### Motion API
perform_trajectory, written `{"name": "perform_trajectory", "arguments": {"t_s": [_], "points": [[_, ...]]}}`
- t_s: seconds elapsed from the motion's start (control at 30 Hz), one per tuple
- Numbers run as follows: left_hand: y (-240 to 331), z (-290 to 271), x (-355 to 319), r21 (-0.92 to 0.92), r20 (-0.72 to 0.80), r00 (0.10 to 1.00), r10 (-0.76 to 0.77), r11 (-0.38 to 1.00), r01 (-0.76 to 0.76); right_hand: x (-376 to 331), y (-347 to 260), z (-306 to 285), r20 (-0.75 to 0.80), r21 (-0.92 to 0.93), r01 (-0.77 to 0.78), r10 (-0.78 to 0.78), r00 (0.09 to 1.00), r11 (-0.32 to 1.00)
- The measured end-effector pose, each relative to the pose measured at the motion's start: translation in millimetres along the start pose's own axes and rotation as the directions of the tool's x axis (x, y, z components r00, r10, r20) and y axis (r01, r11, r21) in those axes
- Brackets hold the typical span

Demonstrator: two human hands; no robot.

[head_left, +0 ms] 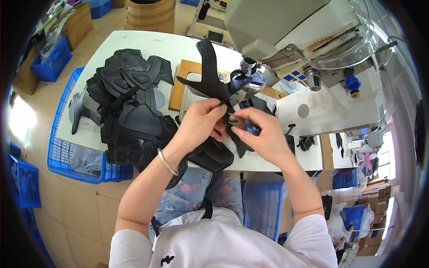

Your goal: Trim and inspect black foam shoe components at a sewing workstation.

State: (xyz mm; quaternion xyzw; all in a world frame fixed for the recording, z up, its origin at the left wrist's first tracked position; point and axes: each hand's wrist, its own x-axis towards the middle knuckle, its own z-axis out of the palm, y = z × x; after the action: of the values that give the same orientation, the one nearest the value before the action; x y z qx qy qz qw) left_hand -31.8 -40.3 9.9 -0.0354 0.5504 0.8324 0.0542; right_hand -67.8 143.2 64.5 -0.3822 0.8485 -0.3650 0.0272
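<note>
At the table's near middle, my left hand [203,119] pinches a black, branching padded piece [209,73] between thumb and fingers. Its long arms reach up and to the left, and part of it lies under the sewing machine's head. Close beside, my right hand [263,134] is closed around small thread snips [254,129] with blue on the handle. Their grey blades point toward the left fingertips and the black piece. Fingers cover the exact spot where the blades meet it. A heap of black molded pads [138,120] lies left of my hands.
A large sewing machine [286,31] overhangs the white table [120,41] at the upper right. Blue plastic baskets [56,154] stand along the table's left side. A brown cardboard drum [149,15] is behind the table. More black parts [306,143] lie right of my hands.
</note>
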Motion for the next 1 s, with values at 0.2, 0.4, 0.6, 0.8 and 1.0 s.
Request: {"name": "perform_trajectory", "arguments": {"t_s": [0.2,0.4,0.6,0.8,1.0], "points": [[-0.6,-10.6,-9.7,-0.034,0.004,0.984,0.177,0.984,-0.177,17.5,-15.1,-29.5,-0.025,-0.576,0.221,-0.288,0.957,0.787],[-0.5,-6.1,-13.2,0.003,-0.018,0.977,0.213,0.977,-0.213,32.9,-15.3,-24.3,0.128,-0.804,0.429,-0.585,0.801,0.411],[0.1,-5.0,-15.5,-0.013,-0.031,0.974,0.224,0.974,-0.225,36.5,-19.4,-21.6,0.167,-0.847,0.422,-0.59,0.79,0.325],[0.0,-4.6,-16.0,-0.018,-0.037,0.972,0.232,0.972,-0.233,35.3,-19.2,-22.1,0.174,-0.841,0.424,-0.573,0.801,0.337],[1.8,-3.0,-17.2,-0.02,-0.048,0.969,0.242,0.97,-0.244,37.1,-20.5,-19.3,0.17,-0.839,0.433,-0.597,0.784,0.329]]}}
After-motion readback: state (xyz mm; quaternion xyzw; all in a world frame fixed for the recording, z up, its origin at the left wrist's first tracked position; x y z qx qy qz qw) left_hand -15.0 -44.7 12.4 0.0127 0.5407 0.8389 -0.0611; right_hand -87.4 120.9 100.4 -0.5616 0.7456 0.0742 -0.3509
